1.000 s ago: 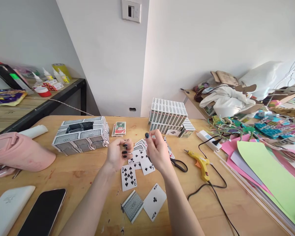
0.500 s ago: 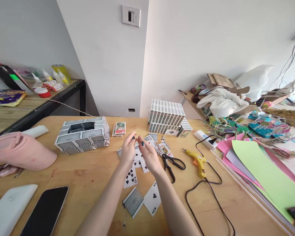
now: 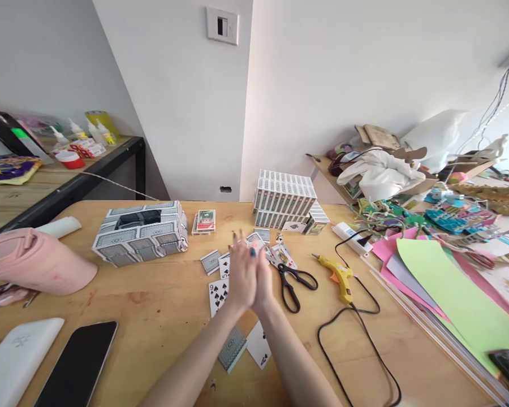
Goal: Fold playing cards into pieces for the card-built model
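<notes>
My left hand (image 3: 242, 274) and my right hand (image 3: 263, 277) meet palm to palm above the loose playing cards, fingers stretched out and slightly blurred. Nothing shows between them. Around and below lie face-up and face-down cards, among them a nine of spades (image 3: 218, 295), a grey-backed folded card piece (image 3: 232, 349) and an ace (image 3: 259, 346) partly under my right wrist. Black-handled scissors (image 3: 294, 280) rest just right of my hands, their blades over a face card (image 3: 285, 255).
At the left stands a box covered in cards (image 3: 142, 234) with an opening on top. Stacked card boxes (image 3: 285, 198) stand at the back, near a small card pack (image 3: 206, 220). A yellow glue gun (image 3: 339, 277) with its cord, coloured paper (image 3: 443, 294) and a phone (image 3: 78, 364) lie around.
My hands have come together from slightly apart, palms now touching. The left hand has shifted right, uncovering more of the cards at its left.
</notes>
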{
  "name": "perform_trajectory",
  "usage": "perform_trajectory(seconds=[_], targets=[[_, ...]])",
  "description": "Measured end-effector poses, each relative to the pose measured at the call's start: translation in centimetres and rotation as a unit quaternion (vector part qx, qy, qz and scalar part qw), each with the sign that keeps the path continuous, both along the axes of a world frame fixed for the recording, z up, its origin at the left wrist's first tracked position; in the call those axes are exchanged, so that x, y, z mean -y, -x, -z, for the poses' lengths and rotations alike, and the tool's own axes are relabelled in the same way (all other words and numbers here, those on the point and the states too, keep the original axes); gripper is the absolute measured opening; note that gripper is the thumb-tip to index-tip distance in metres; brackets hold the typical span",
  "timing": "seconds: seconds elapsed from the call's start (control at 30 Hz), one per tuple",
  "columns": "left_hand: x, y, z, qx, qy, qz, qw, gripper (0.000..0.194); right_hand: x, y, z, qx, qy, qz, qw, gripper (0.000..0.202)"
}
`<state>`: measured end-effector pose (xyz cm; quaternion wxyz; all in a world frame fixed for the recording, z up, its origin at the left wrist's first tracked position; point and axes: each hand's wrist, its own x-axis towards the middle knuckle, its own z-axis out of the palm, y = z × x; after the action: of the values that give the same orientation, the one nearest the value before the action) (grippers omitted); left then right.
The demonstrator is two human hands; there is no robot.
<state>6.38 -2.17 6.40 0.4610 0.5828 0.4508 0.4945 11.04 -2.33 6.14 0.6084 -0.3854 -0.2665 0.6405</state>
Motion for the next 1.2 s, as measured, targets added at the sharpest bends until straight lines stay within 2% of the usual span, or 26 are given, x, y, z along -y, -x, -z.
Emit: perform_trajectory(seconds=[0.03,0.07,0.13,0.23,0.27,0.3,0.33,0.4,0.43,0.47,0.53,0.57,0.6,0.67,0.7,0.83,0.97,1.07,1.17,1.2], targets=[[0.8,0.0,0.2,-0.018,-0.023,0.031,0.999,0.046,-0.2,-0.5,-0.1,-0.038,0.011,0.004,0.999,0.066],[1.7,0.1,0.4,-0.063,-0.080,0.062,0.993,0.047,-0.4,-1.0,-0.2,-0.073,0.011,0.001,0.997,0.067],[3.0,0.7,0.7,-0.119,-0.161,0.122,0.972,0.047,-0.7,-2.1,-0.4,-0.141,0.003,0.001,0.990,0.066],[2.9,2.9,0.2,-0.138,-0.185,0.208,0.950,0.045,-0.2,-2.9,-0.9,-0.220,-0.009,-0.001,0.975,0.061],[2.3,4.0,-0.4,-0.144,-0.181,0.210,0.950,0.043,0.1,-3.0,-1.1,-0.237,-0.009,-0.002,0.971,0.058],[1.3,5.2,-1.2,-0.160,-0.186,0.193,0.950,0.040,0.4,-3.0,-1.2,-0.248,-0.006,-0.001,0.969,0.054],[0.1,6.6,-2.2,-0.183,-0.198,0.147,0.952,0.035,0.7,-3.1,-1.3,-0.253,-0.005,0.002,0.967,0.048],[-2.8,9.7,-4.6,-0.223,-0.225,-0.019,0.948,0.023,1.3,-3.3,-1.3,-0.248,-0.005,0.014,0.969,0.036],[-4.4,11.5,-5.8,-0.233,-0.246,-0.109,0.935,0.020,1.6,-3.6,-1.2,-0.240,-0.008,0.022,0.970,0.030],[-5.9,13.3,-6.9,-0.245,-0.277,-0.196,0.908,0.019,1.9,-3.8,-1.0,-0.233,-0.007,0.024,0.972,0.025],[-8.8,16.7,-8.3,-0.306,-0.294,-0.296,0.856,0.022,2.5,-4.4,-0.5,-0.220,-0.006,0.030,0.975,0.020],[-9.9,18.3,-8.5,-0.358,-0.281,-0.313,0.834,0.022,2.7,-4.7,-0.2,-0.216,-0.004,0.032,0.976,0.018],[-10.8,19.6,-8.4,-0.424,-0.244,-0.299,0.820,0.020,3.0,-4.9,0.0,-0.212,-0.002,0.034,0.977,0.017],[-12.0,21.4,-7.6,-0.570,-0.117,-0.208,0.786,0.018,3.4,-5.2,0.1,-0.201,0.002,0.037,0.979,0.015],[-12.4,22.0,-7.2,-0.590,-0.091,-0.183,0.781,0.019,3.5,-5.3,0.2,-0.193,0.004,0.039,0.980,0.014],[-12.8,22.7,-6.3,-0.606,-0.045,-0.194,0.770,0.025,3.6,-5.6,0.0,-0.150,0.010,0.052,0.987,0.009],[-12.8,22.5,-7.3,-0.615,0.036,-0.206,0.760,0.023,3.4,-5.9,0.1,-0.105,0.026,0.061,0.992,0.007],[-12.1,22.0,-8.5,-0.629,0.079,-0.204,0.746,0.037,3.4,-6.3,0.4,-0.059,0.039,0.069,0.995,0.010],[-10.2,20.5,-9.4,-0.635,-0.011,-0.230,0.737,0.044,3.5,-7.2,0.6,0.070,0.031,0.058,0.995,0.018],[-9.2,19.7,-9.4,-0.615,-0.063,-0.227,0.753,0.043,3.5,-7.4,0.7,0.144,0.029,0.048,0.988,0.021]])
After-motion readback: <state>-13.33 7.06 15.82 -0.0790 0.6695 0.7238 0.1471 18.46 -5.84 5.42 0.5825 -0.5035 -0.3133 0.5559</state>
